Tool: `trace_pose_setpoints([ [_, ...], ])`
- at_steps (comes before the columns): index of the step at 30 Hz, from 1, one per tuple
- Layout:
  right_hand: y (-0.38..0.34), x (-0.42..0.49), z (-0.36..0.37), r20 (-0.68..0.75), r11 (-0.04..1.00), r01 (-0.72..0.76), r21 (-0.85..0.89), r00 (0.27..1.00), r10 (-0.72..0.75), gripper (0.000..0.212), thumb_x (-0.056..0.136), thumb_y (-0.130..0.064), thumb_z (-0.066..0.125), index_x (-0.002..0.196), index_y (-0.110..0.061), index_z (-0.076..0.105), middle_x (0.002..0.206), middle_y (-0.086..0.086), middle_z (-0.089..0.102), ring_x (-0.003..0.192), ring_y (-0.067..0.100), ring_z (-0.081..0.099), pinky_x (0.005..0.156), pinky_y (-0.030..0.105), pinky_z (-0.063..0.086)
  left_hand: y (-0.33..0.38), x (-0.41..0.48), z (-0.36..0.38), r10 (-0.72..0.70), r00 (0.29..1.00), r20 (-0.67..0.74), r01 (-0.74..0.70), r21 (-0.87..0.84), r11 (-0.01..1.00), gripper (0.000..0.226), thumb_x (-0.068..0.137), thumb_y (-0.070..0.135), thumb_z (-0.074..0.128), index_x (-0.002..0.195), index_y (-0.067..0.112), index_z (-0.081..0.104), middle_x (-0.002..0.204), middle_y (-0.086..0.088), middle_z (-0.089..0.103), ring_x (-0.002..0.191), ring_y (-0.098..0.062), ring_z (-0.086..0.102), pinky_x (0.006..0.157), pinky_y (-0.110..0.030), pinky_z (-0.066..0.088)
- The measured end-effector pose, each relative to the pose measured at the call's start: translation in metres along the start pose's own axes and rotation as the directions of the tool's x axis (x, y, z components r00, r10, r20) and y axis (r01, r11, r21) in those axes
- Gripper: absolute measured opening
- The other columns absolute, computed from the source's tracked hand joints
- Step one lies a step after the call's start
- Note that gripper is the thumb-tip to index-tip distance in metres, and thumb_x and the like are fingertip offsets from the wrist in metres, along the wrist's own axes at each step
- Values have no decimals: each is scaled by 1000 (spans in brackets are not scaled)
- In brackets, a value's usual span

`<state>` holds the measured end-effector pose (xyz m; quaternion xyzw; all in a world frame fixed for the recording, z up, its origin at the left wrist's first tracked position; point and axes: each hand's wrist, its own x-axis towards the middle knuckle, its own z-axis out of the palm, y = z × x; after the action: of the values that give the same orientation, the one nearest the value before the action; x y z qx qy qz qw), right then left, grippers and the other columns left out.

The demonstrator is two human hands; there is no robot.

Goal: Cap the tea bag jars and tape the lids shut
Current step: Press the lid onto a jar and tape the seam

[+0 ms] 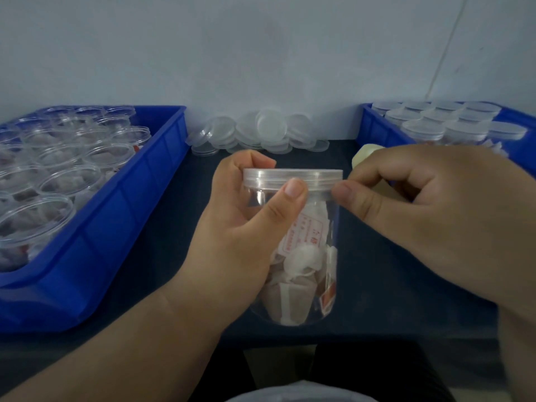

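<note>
Now gripping clear cylindrical plastic jar of tea bags [304, 274] in left hand [240, 233], thumb on translucent round lid [293, 177]; pinching at lid's edge just beside that thumb with right hand [429, 216]. Risks crooked, wrinkled seal if twisted mid-wrap.

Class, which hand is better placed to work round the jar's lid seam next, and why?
Right: the right hand pinches at the lid edge, while the left hand grips the jar, steadying it.

Jar [332, 227] clear, tea bags [293, 291] white w/ red-print tags, lid [307, 174] frosted clear. Left bin [95, 256] & right bin [374, 126] bright blue, table [168, 227] dark navy, wall [261, 53] pale grey. Loose lids [261, 132] milky white, tape roll [362, 156] cream.
</note>
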<state>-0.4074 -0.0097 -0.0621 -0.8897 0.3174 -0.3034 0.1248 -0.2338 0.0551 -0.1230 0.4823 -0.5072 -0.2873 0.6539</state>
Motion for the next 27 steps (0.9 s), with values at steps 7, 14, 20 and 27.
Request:
trace_pose_setpoints([
  [7, -4, -1, -11, 25, 996, -55, -67, 998, 57, 54, 71, -90, 31, 81, -45, 60, 64, -18, 61, 64, -2, 58, 44, 17, 35, 1, -3, 2, 21, 999, 41, -15, -147, 989, 30, 77, 51, 64, 104, 41, 58, 98, 9, 72, 91, -18, 75, 66, -27, 59],
  [14, 11, 9, -15, 234, 992, -111, 52, 968, 96, 80, 45, -99, 27, 95, -50, 64, 71, -42, 59, 75, -16, 60, 62, 20, 39, 1, -4, -4, 7, 987, 160, 21, -172, 985, 73, 62, 71, 79, 122, 38, 55, 113, 6, 71, 102, -19, 72, 74, -30, 58],
  [20, 22, 9, -13, 362, 981, -141, 133, 928, 85, 72, 45, -102, 30, 108, -71, 40, 72, -16, 70, 62, 1, 66, 54, 19, 50, 1, 0, -3, -27, 956, 292, 80, -170, 982, 71, 68, 67, 77, 121, 23, 63, 116, -3, 72, 104, -18, 71, 78, -33, 61],
  [27, 40, 1, -11, 39, 959, -11, 284, 999, 0, 39, 81, -65, 50, 119, -56, 55, 68, -10, 70, 57, -3, 61, 53, 0, 39, -7, 3, -9, -208, 946, 249, 285, -330, 900, 64, 69, 64, 78, 115, 19, 73, 112, -13, 75, 100, -31, 74, 74, -38, 61],
])
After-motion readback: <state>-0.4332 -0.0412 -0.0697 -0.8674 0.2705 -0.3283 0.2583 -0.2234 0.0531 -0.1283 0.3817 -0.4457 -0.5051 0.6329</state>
